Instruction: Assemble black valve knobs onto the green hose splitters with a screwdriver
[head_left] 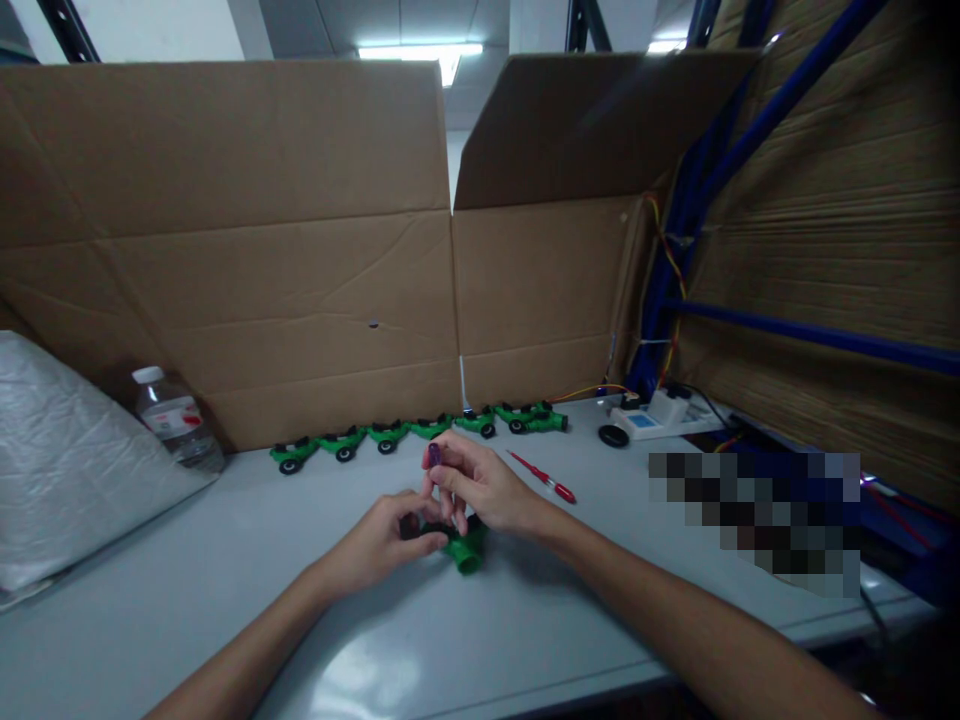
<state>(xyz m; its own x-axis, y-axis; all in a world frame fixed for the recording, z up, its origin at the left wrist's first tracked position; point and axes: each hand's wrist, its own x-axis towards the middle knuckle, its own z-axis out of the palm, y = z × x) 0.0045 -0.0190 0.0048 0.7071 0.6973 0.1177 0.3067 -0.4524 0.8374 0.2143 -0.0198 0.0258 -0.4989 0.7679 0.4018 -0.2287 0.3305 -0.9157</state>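
My right hand [480, 485] pinches a small dark purple piece [434, 455] upright between thumb and forefinger; its exact kind is too small to tell. Below it, a green toy vehicle [466, 553] with black parts sits low at the table surface, its round green end towards me. My left hand [390, 540] is closed on the left side of this toy, thumb along its near edge. The right hand's lower fingers reach down close to the toy and hide part of it. Right of my hands lies a red screwdriver [541, 477] with a clear section.
Several green toy vehicles [387, 434] with black wheels stand in a row along the cardboard wall [300, 300]. A water bottle [176, 415] and a white bag [67, 480] are at left. A power strip [656, 415] and a black round cap [613, 436] lie at right.
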